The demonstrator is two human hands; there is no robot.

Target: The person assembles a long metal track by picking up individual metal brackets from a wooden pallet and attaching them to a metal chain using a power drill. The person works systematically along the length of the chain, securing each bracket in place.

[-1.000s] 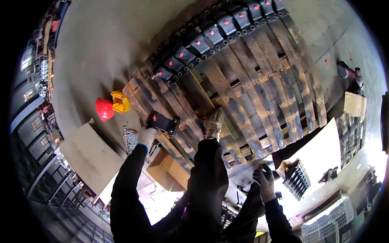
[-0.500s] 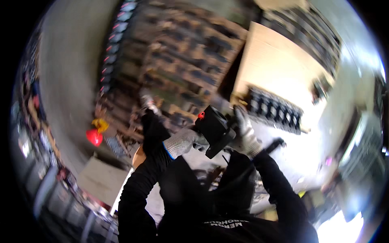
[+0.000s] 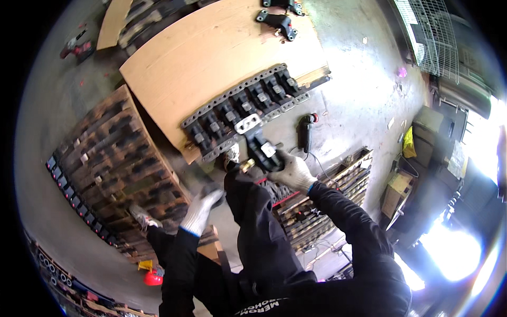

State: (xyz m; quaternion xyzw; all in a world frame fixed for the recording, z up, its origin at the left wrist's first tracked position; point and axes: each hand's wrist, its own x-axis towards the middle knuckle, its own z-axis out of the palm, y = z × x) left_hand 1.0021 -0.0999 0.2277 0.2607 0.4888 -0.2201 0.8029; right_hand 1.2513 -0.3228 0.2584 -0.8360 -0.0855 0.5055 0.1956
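My right hand [image 3: 293,171], in a pale knit work glove, grips a black metal bracket [image 3: 260,148] by its near end. At the far end of the bracket is a bare-metal flange with holes, close to a row of similar black brackets [image 3: 245,103] standing side by side on a cardboard sheet [image 3: 179,68]. Whether the flange touches the row, I cannot tell. A brass-coloured fitting [image 3: 246,165] shows beside the held bracket. To the left, my gloved left hand [image 3: 202,208] is above the edge of a wooden pallet [image 3: 171,182], fingers stretched out and holding nothing.
Two more black brackets [image 3: 278,24] lie on the cardboard's far side. A corded angle grinder [image 3: 306,132] is on the floor to the right, near a slatted wooden pallet [image 3: 322,214]. A red rounded object [image 3: 153,278] sits at lower left, and a red-and-black power tool [image 3: 79,50] at far left.
My view has swung to the right, toward the cardboard. Both hands were at the black bracket; now the left hand is away from it and the right alone holds it out toward the row.
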